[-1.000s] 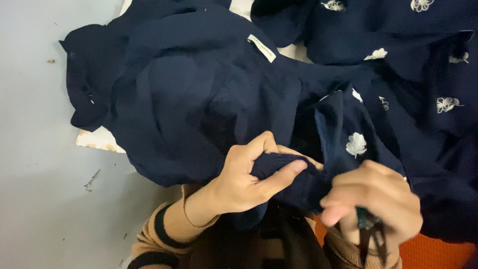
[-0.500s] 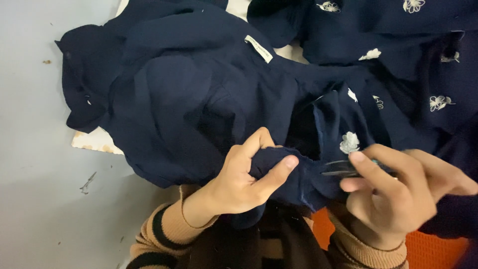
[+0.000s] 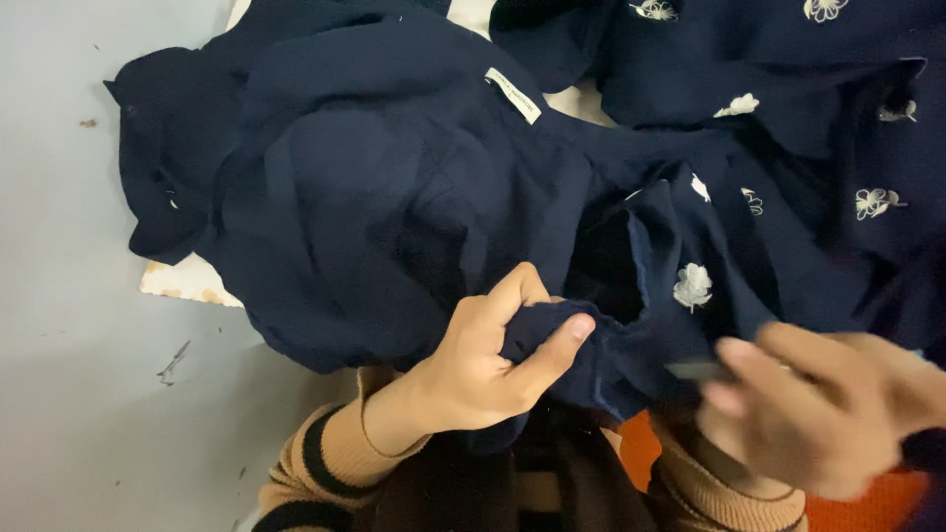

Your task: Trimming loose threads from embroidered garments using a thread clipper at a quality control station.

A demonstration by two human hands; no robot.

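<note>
Left hand (image 3: 483, 365) closed on a fold of the navy garment (image 3: 394, 197), thumb laid over the bunched edge and fingers curled beneath, pinching the cloth tight just above a striped tan sleeve (image 3: 325, 463). Right hand (image 3: 828, 404) blurred, thumb and forefinger pressed together on a small dark flat tool (image 3: 695, 370) at the cloth's edge; impossible to tell what kind of tool, or whether cloth is caught in that pinch too. Garment heaped loosely across the grey table (image 3: 69, 374), spreading from the upper left down to both hands, with a pale sewn-in label (image 3: 512, 96) near the top and white embroidered flowers (image 3: 693, 286) scattered over its right part. No box, bin or other container in view. Sliver of pale board (image 3: 177, 281) peeking from under the cloth's left edge; orange surface (image 3: 867, 502) below the right hand.
</note>
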